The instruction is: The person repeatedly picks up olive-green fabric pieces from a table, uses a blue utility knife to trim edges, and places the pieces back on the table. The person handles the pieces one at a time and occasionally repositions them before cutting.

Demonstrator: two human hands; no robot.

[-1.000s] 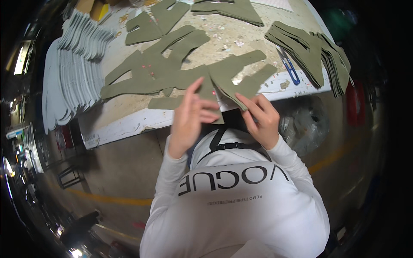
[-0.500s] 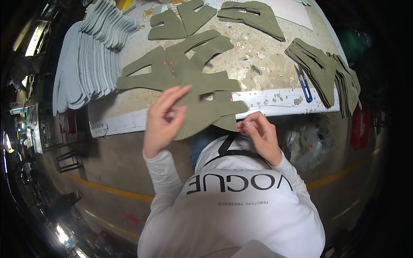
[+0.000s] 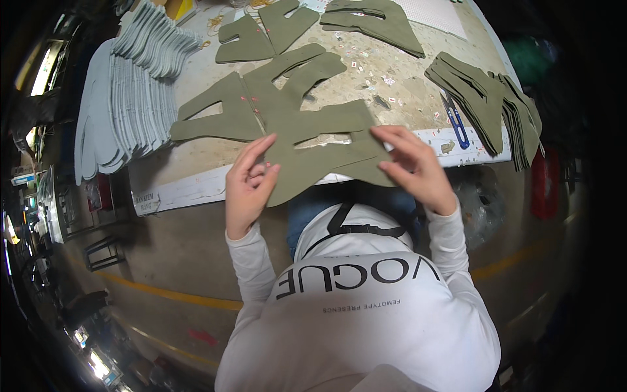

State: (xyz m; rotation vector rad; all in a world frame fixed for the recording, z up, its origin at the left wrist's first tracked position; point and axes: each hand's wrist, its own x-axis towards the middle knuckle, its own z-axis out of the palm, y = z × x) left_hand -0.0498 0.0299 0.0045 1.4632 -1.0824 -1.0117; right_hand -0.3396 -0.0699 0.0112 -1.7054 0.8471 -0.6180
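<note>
An olive-green cut fabric piece (image 3: pixel 297 176) with a long slot is stretched between my two hands over the table's near edge. My left hand (image 3: pixel 248 186) has it by the left end, thumb and fingers at the edge beside a small red mark. My right hand (image 3: pixel 418 166) grips the right end, fingers on the upper side and thumb lower down. Another olive layer shows beneath that end. Just beyond lie more olive pieces (image 3: pixel 225 117), slotted and red-marked along their meeting edges, partly covered by the held one.
Pale blue-grey pieces (image 3: pixel 140 98) stand in a long stack at the left. Olive piles lie at the far side (image 3: pixel 375 23) and at the right (image 3: pixel 473 98), where blue thread snips (image 3: pixel 456 124) rest. Scraps litter the table (image 3: pixel 398 78). A clear plastic bag (image 3: pixel 480 202) is below the table.
My right hand has moved up and right, taking the piece's right end. The piece now lies wider, its slot more open. My left hand has come nearer the left edge.
</note>
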